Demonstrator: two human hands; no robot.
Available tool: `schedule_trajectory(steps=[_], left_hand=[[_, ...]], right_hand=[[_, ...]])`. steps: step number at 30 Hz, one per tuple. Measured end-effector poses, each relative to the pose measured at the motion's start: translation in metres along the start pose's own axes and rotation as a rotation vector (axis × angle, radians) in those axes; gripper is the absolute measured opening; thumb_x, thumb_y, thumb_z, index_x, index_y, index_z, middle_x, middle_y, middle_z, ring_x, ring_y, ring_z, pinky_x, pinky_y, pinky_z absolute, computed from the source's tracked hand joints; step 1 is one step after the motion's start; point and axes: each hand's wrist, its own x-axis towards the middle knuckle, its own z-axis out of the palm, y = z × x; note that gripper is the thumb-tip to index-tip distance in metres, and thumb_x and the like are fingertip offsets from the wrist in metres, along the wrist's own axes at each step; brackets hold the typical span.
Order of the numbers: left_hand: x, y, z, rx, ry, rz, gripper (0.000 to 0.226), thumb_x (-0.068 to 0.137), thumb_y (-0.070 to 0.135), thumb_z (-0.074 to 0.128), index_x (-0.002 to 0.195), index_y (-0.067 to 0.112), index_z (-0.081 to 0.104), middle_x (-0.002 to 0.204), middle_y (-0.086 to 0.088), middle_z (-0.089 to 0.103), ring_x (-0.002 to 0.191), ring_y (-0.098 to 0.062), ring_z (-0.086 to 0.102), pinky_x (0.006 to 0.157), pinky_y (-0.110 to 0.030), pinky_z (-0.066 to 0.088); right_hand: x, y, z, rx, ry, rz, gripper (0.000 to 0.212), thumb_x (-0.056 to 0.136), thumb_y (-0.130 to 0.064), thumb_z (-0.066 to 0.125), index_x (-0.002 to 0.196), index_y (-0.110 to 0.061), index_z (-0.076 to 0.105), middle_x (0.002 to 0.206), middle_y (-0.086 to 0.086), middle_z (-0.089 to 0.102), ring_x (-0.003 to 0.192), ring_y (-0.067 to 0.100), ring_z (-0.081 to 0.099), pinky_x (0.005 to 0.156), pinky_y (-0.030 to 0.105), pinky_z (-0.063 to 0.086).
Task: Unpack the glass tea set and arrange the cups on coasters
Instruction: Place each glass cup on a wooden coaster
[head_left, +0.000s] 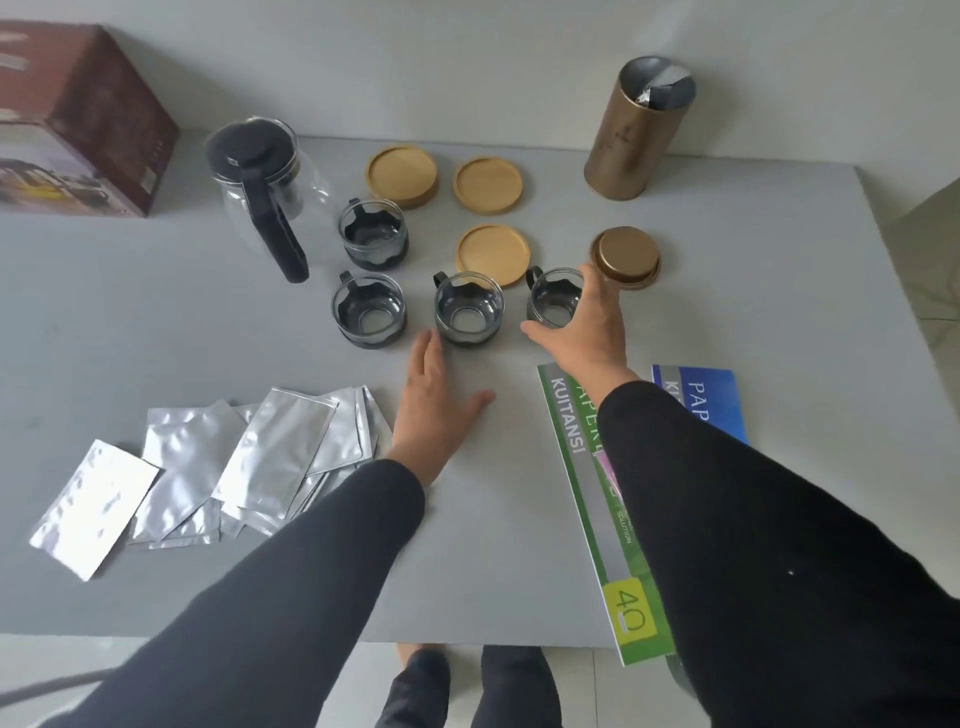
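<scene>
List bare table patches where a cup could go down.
Free: the near centre between the foil packets and the green booklet; the far right between the gold canister and its lid. Crowded: around the four cups and coasters.

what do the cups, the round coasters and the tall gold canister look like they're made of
Cups: clear glass, see-through walls, sitting in dark, likely plastic, holders with handles. Coasters: pale wood or bamboo by the tan matte faces and raised rims. Canister: gold-brown, faintly sheened wall, metal or coated card; silvery lining inside.
</scene>
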Motion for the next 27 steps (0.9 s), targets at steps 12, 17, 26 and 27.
schedule_trajectory(steps=[12, 17, 26, 27], left_hand=[[0.001, 0.015, 0.027, 0.258, 0.232, -0.092, 0.094, 0.087, 0.064, 0.041, 0.151, 0.003, 0.010, 0.159, -0.005, 0.009, 0.147, -0.013, 0.005, 0.120, -0.028, 0.006], [0.004, 0.015, 0.032, 0.276, 0.276, -0.115, 0.092, 0.086, 0.063, 0.043, 0.150, 0.004, 0.015, 0.158, -0.004, 0.015, 0.146, -0.012, 0.008, 0.119, -0.027, 0.004], [0.006, 0.015, 0.028, 0.249, 0.287, -0.150, 0.091, 0.080, 0.065, 0.044, 0.149, 0.008, 0.024, 0.155, 0.000, 0.021, 0.141, -0.009, 0.012, 0.119, -0.027, 0.009], [0.006, 0.015, 0.028, 0.246, 0.285, -0.152, 0.091, 0.081, 0.065, 0.045, 0.149, 0.008, 0.024, 0.155, 0.000, 0.020, 0.142, -0.008, 0.011, 0.120, -0.028, 0.009]], right_hand=[[0.085, -0.038, -0.010, 0.140, 0.059, -0.136, 0.085, 0.063, -0.035, 0.083, 0.133, -0.012, 0.040, 0.124, 0.009, 0.044, 0.111, 0.020, 0.049, 0.082, 0.014, 0.032], [0.125, -0.057, 0.008, 0.216, 0.008, -0.143, 0.087, 0.063, -0.038, 0.082, 0.134, -0.015, 0.037, 0.128, 0.006, 0.041, 0.115, 0.019, 0.048, 0.089, 0.015, 0.034], [0.168, -0.077, 0.043, 0.267, -0.051, -0.170, 0.098, 0.064, -0.033, 0.083, 0.142, -0.012, 0.027, 0.138, 0.008, 0.041, 0.126, 0.019, 0.043, 0.105, 0.024, 0.035], [0.171, -0.077, 0.045, 0.268, -0.056, -0.170, 0.098, 0.064, -0.032, 0.083, 0.142, -0.012, 0.027, 0.138, 0.008, 0.041, 0.126, 0.019, 0.043, 0.104, 0.022, 0.034]])
